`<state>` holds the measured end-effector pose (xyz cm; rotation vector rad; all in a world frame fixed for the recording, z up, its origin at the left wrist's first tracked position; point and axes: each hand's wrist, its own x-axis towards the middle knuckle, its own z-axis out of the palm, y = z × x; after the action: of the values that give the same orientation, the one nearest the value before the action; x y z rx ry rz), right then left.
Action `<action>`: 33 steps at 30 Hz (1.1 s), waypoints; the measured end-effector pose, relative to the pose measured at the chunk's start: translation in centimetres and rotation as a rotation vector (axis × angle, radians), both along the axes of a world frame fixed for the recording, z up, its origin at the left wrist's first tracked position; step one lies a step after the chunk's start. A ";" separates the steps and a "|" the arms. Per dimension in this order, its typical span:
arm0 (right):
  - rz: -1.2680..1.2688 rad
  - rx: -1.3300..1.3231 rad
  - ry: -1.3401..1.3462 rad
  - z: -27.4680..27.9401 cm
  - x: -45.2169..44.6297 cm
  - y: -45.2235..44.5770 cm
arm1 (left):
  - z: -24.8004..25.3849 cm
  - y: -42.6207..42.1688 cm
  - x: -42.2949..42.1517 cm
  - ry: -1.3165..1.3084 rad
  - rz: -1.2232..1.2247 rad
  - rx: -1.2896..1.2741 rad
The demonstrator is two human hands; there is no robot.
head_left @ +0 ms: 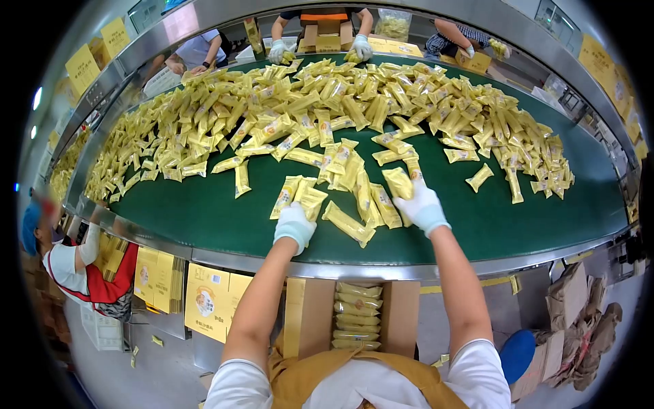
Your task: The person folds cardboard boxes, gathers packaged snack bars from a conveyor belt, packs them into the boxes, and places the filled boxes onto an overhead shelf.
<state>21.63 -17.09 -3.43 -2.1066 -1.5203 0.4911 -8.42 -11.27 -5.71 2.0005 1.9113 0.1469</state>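
Note:
A wide pile of yellow wrapped packets (327,102) lies on the green belt (231,221). My gloved left hand (295,226) is closed round a couple of yellow packets (311,202) near the belt's front edge. My gloved right hand (420,208) grips yellow packets (398,184) to the right. Several loose packets (349,223) lie on the belt between my hands. Below the edge, an open cardboard box (400,307) in front of my body holds a stacked row of packets (357,317).
Across the belt, a person's gloved hands (361,48) hold packets; other people stand on both sides there. A co-worker (68,266) is at the left. Flat yellow cartons (212,300) lean below the metal rail (327,270). A blue round seat (518,356) and brown cardboard (567,300) are at the right.

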 end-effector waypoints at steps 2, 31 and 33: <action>-0.039 -0.174 -0.100 -2.3 -2.3 2.4 | 1.3 -0.4 -0.6 -0.046 -0.068 0.094; 0.314 -0.462 -0.311 1.1 4.3 1.1 | 0.0 -1.0 1.0 0.293 -1.154 0.239; 0.183 -0.315 -0.002 1.1 6.8 4.0 | -1.1 -0.6 -0.1 0.245 -1.197 0.266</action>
<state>28.40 -13.13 -2.33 -2.2038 -1.7406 0.8433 -8.50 -11.92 -6.83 3.0679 0.5197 -0.1806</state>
